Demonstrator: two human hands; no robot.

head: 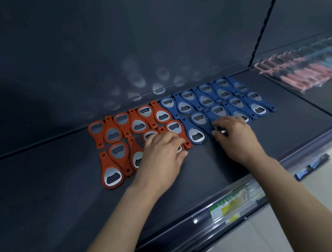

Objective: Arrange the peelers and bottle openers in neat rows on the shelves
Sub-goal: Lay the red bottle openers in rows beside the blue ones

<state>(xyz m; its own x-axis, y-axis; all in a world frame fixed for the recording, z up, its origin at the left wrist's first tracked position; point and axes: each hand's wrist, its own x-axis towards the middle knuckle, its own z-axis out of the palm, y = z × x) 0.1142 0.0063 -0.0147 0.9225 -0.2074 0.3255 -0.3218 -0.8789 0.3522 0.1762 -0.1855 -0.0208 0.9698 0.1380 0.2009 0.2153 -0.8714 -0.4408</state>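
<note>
1. Left hand (160,154) pinching an orange bottle opener (178,148) at its fingertips; right hand (235,137) curled over blue bottle openers (218,110) (grip too blurred to tell).
2. Seemingly done: back rows beyond both hands.
3. Left to straighten: front rows under the hands; peelers (302,72) far to the right, apparently lined up.

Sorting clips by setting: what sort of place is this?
Probably a shop: a display shelf with a price label on its front rail, identical orange bottle openers and blue bottle openers in rows, pink goods nearby.
</note>
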